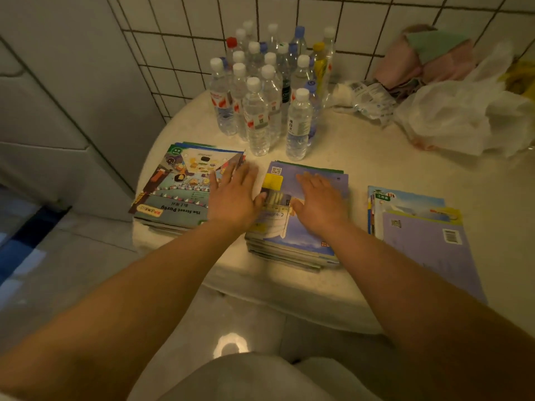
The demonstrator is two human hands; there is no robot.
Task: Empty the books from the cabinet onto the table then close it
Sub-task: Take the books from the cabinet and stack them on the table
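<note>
both hands flat, fingers straight: left hand (233, 195) between stacks, right hand (321, 202) on middle stack (301, 241).

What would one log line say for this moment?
books: three stacks on table | left hand: flat, left stack | right hand: flat, middle stack

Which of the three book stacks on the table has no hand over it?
The right-hand stack, topped by a purple cover with a barcode. The left hand overlaps the Street Party stack, and the right hand lies on the middle stack.
</note>
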